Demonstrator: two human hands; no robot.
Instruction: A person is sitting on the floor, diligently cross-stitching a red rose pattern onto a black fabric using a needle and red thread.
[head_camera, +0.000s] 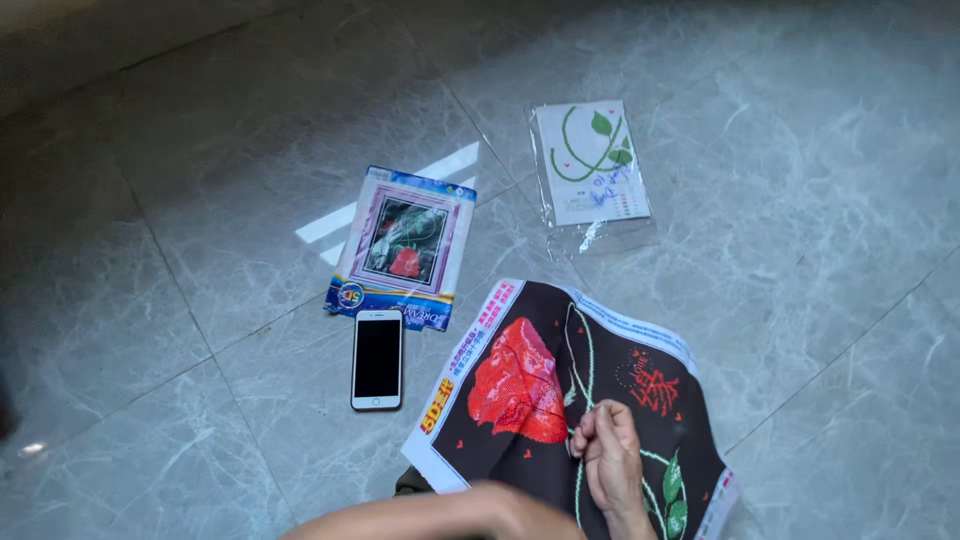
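- Stitching canvas (560, 400), black with a red rose, is draping over my lap right under both hands, its white printed border hanging toward the floor on the far-left side.
- I am pinching my right hand (608, 450) together at the fingertips on a pale stem line near the canvas middle (whatever I am nipping is too small to make out).
- My left hand (520, 508) is lying across the near edge of the canvas, mostly cut off by the frame, so I cannot tell whether it is spread or curled.
- Judging progress: the rose, the red character and the green leaves near my right wrist are looking filled in, while the stem beside my fingertips seems to be the part I am working on; how much is left I cannot tell.
- A white phone (377, 360) is lying face up just left of the canvas, apart from it.
- Beyond the phone, a flat picture package (402, 247) is resting on the grey marble floor (800, 250), and a clear sleeve with a leaf pattern sheet (590, 165) is sitting well ahead of my right hand.
- Room is looking open to the right of my hands, bare tile all round.
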